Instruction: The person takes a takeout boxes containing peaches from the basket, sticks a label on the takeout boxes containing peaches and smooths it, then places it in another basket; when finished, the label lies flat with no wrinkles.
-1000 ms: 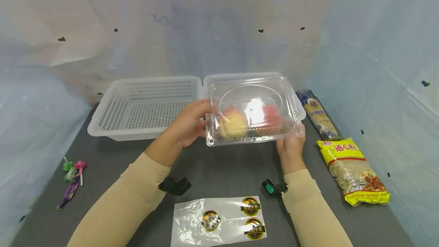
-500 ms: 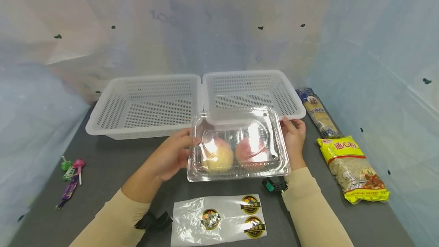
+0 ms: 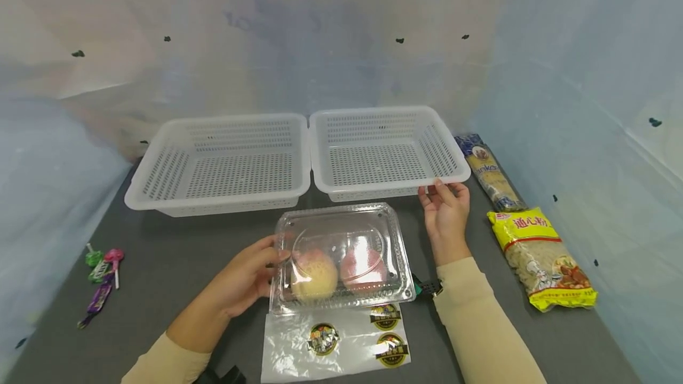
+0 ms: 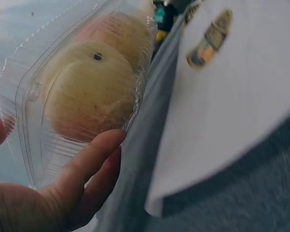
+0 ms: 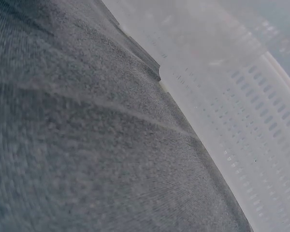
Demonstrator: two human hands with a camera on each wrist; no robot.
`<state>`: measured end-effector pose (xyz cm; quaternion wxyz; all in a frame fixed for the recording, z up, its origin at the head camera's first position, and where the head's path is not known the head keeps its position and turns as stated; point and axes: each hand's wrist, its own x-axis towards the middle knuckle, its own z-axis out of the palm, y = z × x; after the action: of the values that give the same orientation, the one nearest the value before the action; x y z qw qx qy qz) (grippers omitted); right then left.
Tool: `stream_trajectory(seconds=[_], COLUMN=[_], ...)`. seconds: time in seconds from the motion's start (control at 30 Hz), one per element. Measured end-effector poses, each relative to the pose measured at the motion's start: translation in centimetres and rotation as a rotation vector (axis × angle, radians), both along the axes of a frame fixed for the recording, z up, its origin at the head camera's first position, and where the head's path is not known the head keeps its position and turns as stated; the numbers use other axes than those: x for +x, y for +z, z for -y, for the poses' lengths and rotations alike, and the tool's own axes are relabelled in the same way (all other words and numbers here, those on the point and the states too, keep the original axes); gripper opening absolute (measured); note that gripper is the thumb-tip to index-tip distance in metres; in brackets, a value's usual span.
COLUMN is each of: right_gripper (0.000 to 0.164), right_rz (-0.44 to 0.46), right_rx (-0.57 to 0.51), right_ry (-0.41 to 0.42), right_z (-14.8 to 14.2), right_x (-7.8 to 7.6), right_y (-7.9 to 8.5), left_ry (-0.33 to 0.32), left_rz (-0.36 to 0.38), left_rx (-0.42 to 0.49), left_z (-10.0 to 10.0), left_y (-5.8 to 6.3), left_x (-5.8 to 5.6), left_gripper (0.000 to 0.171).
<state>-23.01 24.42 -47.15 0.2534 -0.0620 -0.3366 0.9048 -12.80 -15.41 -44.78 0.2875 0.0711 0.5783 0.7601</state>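
A clear plastic clamshell box (image 3: 341, 224) holds a yellow-red round fruit (image 3: 315, 277) and a pinker one (image 3: 364, 268), peach-like in look. My left hand (image 3: 248, 274) grips the box by its left side, fingers curled around the edge; the left wrist view shows the fingers (image 4: 87, 164) under the box beside the fruit (image 4: 89, 92). At the back right, my right hand (image 3: 447, 218) pinches the front rim of the right white basket (image 3: 384, 185), a fingertip over the rim. In the right wrist view only the basket (image 5: 227, 130) and dark cloth show, not the fingers.
A second white basket (image 3: 219, 203) stands to the left. A sheet of round stickers (image 3: 341, 360) lies in front, partly under the box. Lollipops (image 3: 104, 265) and a purple-wrapped sweet (image 3: 98, 301) lie left; a pasta packet (image 3: 493, 176) and a yellow macaroni bag (image 3: 541, 259) lie right.
The box has come down toward me and left, away from the right basket, in my left hand. My right hand has let go of the box and taken the basket's rim.
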Motion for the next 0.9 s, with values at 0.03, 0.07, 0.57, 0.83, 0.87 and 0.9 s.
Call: stream_trajectory(seconds=[0.03, 0.07, 0.57, 0.83, 0.87, 0.9], right_gripper=[0.027, 0.027, 0.027, 0.027, 0.027, 0.027], right_rz=[0.003, 0.006, 0.008, 0.015, 0.018, 0.021], right_rx=[-0.002, -0.007, -0.039, -0.029, -0.03, -0.033], right_ry=[0.001, 0.005, 0.014, 0.013, 0.013, 0.013], right_z=[0.0, 0.0, -0.2, -0.1, -0.2, -0.2], right_x=[0.0, 0.0, 0.0, 0.2, 0.2, 0.2], right_y=[0.0, 0.0, 0.4, 0.3, 0.3, 0.3], left_ry=[0.013, 0.027, 0.129, 0.137, 0.143, 0.149], left_rz=[0.011, 0.023, -0.027, -0.014, -0.016, -0.02], left_rx=[-0.007, -0.014, -0.114, -0.177, -0.186, -0.197], left_z=[0.1, 0.1, 0.5, 1.0, 1.0, 1.0], left_y=[-0.3, -0.5, -1.2, -0.6, -0.6, -0.5], left_x=[-0.1, -0.2, -1.1, -1.2, -1.2, -1.2], left_gripper=[0.061, 0.061, 0.071, 0.074, 0.074, 0.074])
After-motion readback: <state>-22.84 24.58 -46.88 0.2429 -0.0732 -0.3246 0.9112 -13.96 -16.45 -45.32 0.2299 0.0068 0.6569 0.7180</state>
